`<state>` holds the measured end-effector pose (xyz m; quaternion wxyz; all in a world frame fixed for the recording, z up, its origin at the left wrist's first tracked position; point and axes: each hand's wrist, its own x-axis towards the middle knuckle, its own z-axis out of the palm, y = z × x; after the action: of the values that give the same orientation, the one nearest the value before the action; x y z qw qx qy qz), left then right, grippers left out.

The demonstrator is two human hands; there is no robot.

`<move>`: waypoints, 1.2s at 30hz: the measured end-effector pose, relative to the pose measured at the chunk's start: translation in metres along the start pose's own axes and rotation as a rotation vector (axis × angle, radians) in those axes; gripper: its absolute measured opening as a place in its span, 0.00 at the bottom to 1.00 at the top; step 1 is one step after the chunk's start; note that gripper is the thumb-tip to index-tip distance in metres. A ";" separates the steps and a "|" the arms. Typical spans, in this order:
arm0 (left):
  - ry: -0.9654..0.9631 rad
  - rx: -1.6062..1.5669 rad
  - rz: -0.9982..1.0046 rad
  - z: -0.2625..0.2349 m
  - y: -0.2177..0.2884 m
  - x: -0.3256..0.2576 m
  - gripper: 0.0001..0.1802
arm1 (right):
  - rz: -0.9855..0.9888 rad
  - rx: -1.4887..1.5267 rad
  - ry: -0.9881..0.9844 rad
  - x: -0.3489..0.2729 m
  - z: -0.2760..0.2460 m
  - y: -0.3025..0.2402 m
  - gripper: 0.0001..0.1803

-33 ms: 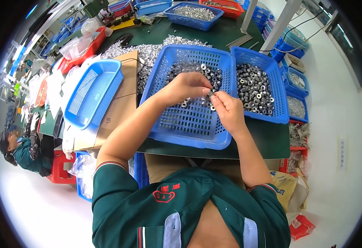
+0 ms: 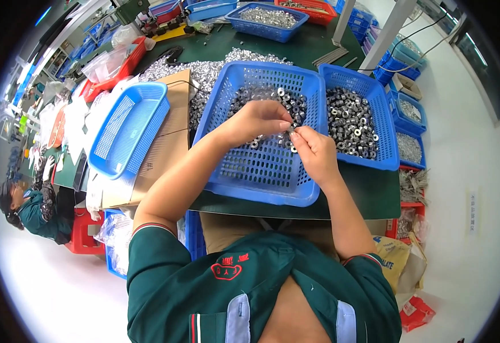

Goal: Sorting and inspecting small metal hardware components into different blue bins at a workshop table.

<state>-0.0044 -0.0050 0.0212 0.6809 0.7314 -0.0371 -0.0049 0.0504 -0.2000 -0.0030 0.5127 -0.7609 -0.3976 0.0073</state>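
Note:
Over the large blue perforated basket (image 2: 244, 182), my two hands meet fingertip to fingertip. My left hand (image 2: 254, 123) is closed in a pinch, thumb against fingers. My right hand (image 2: 317, 153) pinches from the other side. Between the fingertips shows a small metal part (image 2: 290, 130), mostly covered, its exact shape too small to tell. Beneath and behind the hands, short ring-shaped metal pieces (image 2: 298, 106) lie heaped at the basket's far side. A second blue basket (image 2: 384, 157) stands against it on the right, filled with similar metal rings (image 2: 350, 123).
Silvery small parts (image 2: 210, 74) are piled on the green table (image 2: 244, 209) behind the basket. To the left, a light-blue basket (image 2: 125, 134) rests on cardboard (image 2: 167, 146). A metal post (image 2: 387, 37) rises at the far right. Another person (image 2: 38, 211) sits at far left.

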 end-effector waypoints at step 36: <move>0.026 0.909 0.024 0.010 -0.059 0.021 0.10 | 0.054 0.199 0.037 -0.003 0.001 0.002 0.13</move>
<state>0.0191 -0.0124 -0.0374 0.2912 0.9556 -0.0357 0.0290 0.0490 -0.2016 -0.0064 0.5926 -0.7168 -0.3645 0.0465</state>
